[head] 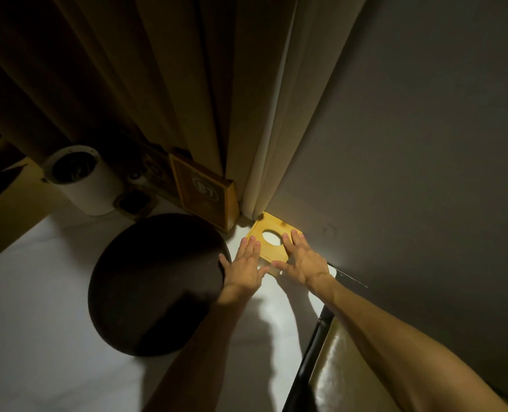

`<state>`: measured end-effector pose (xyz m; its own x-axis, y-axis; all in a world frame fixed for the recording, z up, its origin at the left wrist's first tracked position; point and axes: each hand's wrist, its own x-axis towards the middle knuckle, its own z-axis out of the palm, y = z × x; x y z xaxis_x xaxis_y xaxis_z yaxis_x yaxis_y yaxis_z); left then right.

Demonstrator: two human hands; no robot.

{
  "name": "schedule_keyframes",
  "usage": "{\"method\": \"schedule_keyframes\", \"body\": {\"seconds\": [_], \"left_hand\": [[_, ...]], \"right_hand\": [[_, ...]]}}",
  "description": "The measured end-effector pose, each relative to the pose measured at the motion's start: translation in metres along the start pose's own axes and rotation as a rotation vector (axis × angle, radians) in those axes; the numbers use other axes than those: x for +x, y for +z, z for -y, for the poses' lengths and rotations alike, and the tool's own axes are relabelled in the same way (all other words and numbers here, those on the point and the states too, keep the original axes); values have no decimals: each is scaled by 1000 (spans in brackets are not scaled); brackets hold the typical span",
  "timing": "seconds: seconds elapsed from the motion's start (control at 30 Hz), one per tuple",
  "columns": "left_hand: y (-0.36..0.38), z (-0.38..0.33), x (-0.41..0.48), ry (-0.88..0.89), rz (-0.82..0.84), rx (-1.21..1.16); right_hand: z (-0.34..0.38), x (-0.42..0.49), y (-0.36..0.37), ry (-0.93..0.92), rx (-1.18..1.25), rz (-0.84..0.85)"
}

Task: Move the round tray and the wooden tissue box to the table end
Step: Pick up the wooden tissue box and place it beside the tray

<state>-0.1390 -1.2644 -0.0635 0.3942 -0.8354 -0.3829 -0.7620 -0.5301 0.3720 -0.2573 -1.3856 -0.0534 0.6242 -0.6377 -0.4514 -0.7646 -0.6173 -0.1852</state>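
A square wooden tissue box [272,233] with a round hole in its top sits at the far end of the white table [53,337], close to the grey wall and the curtain foot. My left hand [245,263] lies flat against its left side, fingers spread. On the box's right front, my right hand [301,258] rests with its fingers over the top. Both hands press the box between them. The dark round tray [154,283] lies on the table just left of my left hand, touching my left thumb's side.
Behind the tray stand a white cylinder [83,182], a small dark dish [133,200] and a wooden sign [208,194] marked B7. Heavy curtains [157,84] hang at the back, the grey wall [410,144] on the right. A padded chair back [350,367] with a black frame is at lower right.
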Motion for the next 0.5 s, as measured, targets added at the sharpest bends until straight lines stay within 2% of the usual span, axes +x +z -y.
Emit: {"method": "schedule_keyframes", "body": {"seconds": [0.13, 0.37, 0.5], "left_hand": [[6, -1, 0, -7, -15, 20], [20, 2, -9, 83, -205, 54], [19, -9, -7, 68, -112, 96]], "right_hand": [[2, -1, 1, 5, 3, 19], [2, -11, -9, 48, 33, 56], [-7, -17, -4, 98, 79, 66]]}}
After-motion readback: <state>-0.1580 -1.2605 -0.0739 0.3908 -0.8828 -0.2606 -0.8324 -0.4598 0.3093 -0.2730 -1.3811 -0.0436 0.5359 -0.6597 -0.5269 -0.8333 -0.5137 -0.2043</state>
